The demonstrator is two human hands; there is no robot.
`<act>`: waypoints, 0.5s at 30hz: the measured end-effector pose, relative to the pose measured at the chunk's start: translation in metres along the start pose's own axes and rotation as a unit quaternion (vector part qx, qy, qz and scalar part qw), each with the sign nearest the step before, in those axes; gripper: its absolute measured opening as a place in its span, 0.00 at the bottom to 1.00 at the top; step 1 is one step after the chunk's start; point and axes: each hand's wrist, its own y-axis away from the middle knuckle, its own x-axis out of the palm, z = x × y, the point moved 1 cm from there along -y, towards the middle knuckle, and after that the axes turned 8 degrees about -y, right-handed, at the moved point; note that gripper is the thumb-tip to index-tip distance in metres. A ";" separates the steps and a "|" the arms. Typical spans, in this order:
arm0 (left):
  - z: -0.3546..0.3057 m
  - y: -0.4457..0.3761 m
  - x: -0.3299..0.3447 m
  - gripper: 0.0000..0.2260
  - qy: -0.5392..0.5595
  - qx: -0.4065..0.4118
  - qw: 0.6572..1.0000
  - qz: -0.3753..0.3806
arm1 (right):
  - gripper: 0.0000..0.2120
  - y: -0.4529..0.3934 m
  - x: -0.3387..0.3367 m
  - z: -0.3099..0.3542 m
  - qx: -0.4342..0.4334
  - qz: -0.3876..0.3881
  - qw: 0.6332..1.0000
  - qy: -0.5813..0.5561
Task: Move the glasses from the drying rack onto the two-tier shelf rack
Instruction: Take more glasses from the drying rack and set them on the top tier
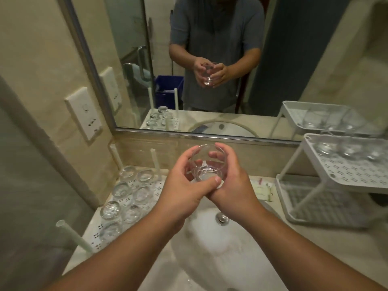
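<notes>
Both bare forearms reach forward and meet in the middle. The left hand (pixel 184 181) curls its fingers round one side of a clear glass (pixel 206 164), thumb laid across the base. The right hand (pixel 233 179) cups the other side, fingers wrapped behind the rim, its heel touching the left thumb.

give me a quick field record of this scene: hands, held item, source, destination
left hand: grips the held glass
right hand: grips the same glass
held item: clear round drinking glass, above the white oval sink
source: white perforated drying rack at left, seven upturned glasses left
destination: white two-tier shelf rack at right, glasses on the top tier
</notes>
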 end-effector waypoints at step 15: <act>-0.011 -0.017 0.187 0.35 -0.038 0.006 0.997 0.068 | 0.42 0.028 -0.181 -0.038 0.032 -0.078 0.996 0.009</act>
